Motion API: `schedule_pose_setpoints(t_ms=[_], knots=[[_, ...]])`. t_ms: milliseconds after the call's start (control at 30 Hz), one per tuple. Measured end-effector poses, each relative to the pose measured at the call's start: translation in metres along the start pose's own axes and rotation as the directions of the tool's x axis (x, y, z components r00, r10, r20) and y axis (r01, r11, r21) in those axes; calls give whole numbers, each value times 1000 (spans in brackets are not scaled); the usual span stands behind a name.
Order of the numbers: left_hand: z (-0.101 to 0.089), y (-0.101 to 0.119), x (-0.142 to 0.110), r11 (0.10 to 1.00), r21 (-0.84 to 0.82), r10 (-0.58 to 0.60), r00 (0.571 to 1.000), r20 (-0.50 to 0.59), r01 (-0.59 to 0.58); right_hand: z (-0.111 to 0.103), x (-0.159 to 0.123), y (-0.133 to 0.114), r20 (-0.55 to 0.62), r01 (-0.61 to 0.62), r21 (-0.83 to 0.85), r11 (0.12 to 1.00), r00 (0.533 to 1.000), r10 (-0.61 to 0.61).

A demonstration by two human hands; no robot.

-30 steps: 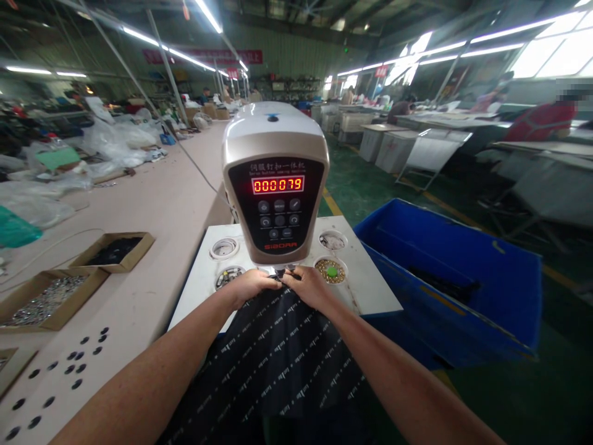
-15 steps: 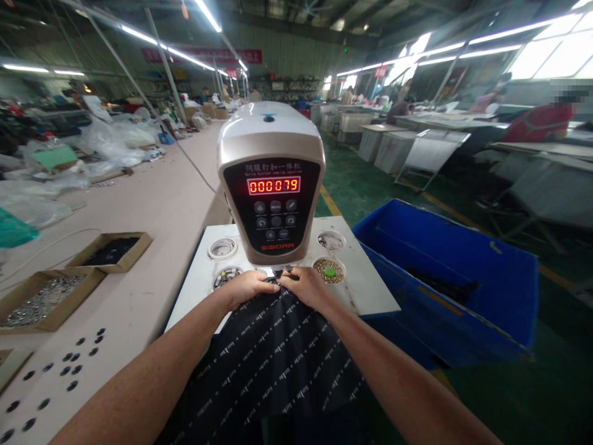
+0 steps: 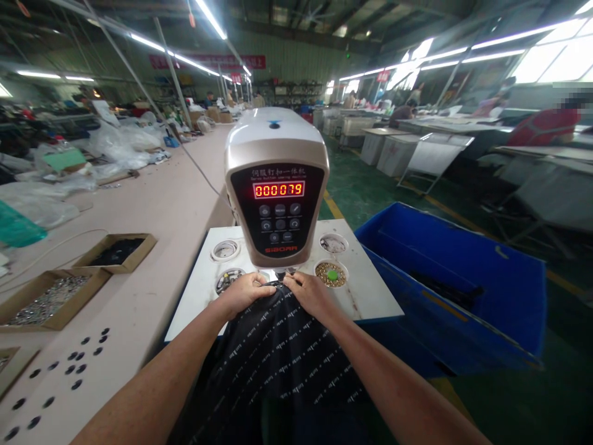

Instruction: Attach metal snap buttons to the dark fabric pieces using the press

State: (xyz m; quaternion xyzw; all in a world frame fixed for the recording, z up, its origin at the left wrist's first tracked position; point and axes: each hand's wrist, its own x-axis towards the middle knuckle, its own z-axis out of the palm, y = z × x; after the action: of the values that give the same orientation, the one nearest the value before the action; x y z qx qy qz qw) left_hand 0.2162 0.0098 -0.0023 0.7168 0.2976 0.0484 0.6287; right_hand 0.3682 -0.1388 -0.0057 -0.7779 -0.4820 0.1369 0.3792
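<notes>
Black fabric (image 3: 278, 346) with diagonal rows of white print hangs toward me from the machine's working point. My left hand (image 3: 248, 293) pinches its upper edge on the left side. On the other side my right hand (image 3: 309, 293) grips the same edge, fingers close under the machine head. The button attaching machine (image 3: 278, 185) stands straight ahead, its red display reading 000079. Its lower tip (image 3: 280, 272) sits right between my fingertips; whether it touches the cloth I cannot tell. Round wells in the white machine table (image 3: 370, 296) hold gold fasteners (image 3: 330, 276) and metal parts (image 3: 228, 281).
Left is a long table (image 3: 152, 259) with a cardboard tray of silvery pieces (image 3: 50, 300), a tray of dark pieces (image 3: 119, 250) and several loose dark discs (image 3: 76, 364). A blue bin (image 3: 445, 321) stands at the right. People sit at tables farther back.
The whole view has shifted slightly right and down. Both hands keep hold of the fabric at the machine, the left hand's fingers a little more raised. The display still reads the same.
</notes>
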Motion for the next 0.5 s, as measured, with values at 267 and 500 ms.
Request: schedule_pose_setpoints(t_ms=[267,500], knots=[[-3,-1,3,1000,-4,3,1000,30,-3,2,1,1,-5,-21,-108,994,1000,20],[-3,-3,4,1000,-8,-12,1000,29,12,1,1,0,-2,-49,-142,989,999,49]])
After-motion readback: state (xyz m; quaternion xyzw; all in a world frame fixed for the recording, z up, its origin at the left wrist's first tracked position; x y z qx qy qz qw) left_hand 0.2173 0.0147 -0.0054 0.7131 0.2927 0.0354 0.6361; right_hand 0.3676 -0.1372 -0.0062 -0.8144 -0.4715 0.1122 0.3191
